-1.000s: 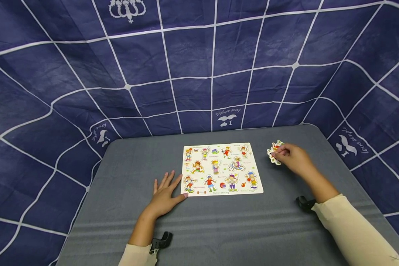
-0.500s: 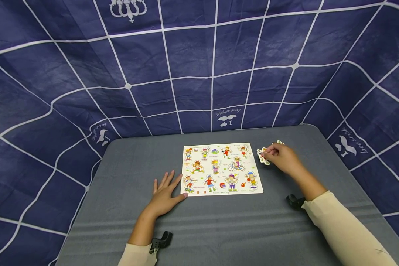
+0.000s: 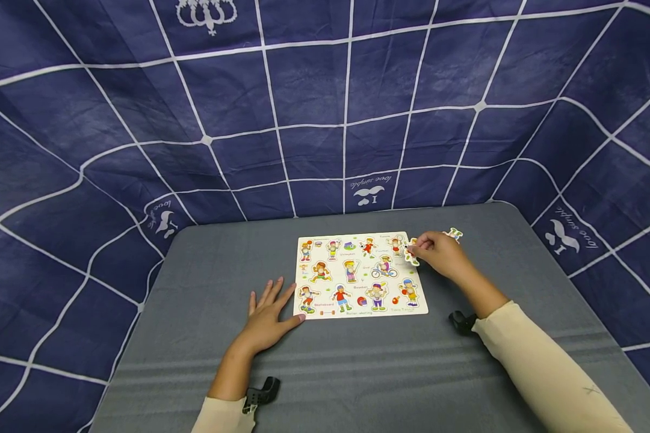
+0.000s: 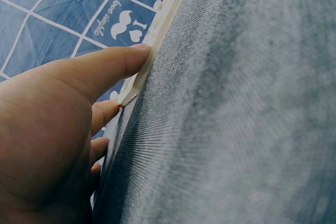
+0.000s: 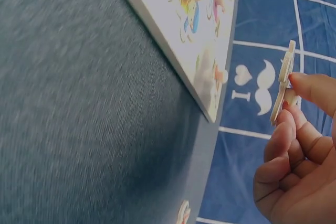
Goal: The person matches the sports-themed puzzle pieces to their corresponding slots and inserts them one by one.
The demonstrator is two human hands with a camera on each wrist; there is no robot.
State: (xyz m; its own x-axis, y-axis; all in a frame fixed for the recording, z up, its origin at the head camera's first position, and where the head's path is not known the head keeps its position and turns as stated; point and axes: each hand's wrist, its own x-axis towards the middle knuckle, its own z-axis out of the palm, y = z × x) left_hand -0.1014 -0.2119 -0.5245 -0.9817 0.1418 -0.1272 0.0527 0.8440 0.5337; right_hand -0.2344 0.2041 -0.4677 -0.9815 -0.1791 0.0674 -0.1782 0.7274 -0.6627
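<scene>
A white puzzle board (image 3: 336, 240) printed with cartoon children playing sports lies flat on the table. My left hand (image 3: 268, 322) is spread on the cloth, with thumb and a fingertip at the board's left edge; the left wrist view shows the thumb (image 4: 113, 64) touching that edge. My right hand (image 3: 445, 254) pinches a puzzle piece (image 3: 410, 254) over the board's upper right edge. In the right wrist view the piece (image 5: 282, 87) is seen edge-on, held by its knob between thumb and fingers, raised above the table.
Another puzzle piece (image 3: 454, 234) lies on the grey table cloth (image 3: 357, 373) beyond the right hand, partly hidden by it. A dark blue curtain (image 3: 314, 90) with white lines stands behind the table and along both sides.
My right hand has carried the puzzle piece leftward from the right of the board to its right edge, uncovering the other piece behind. The left hand stays in place.
</scene>
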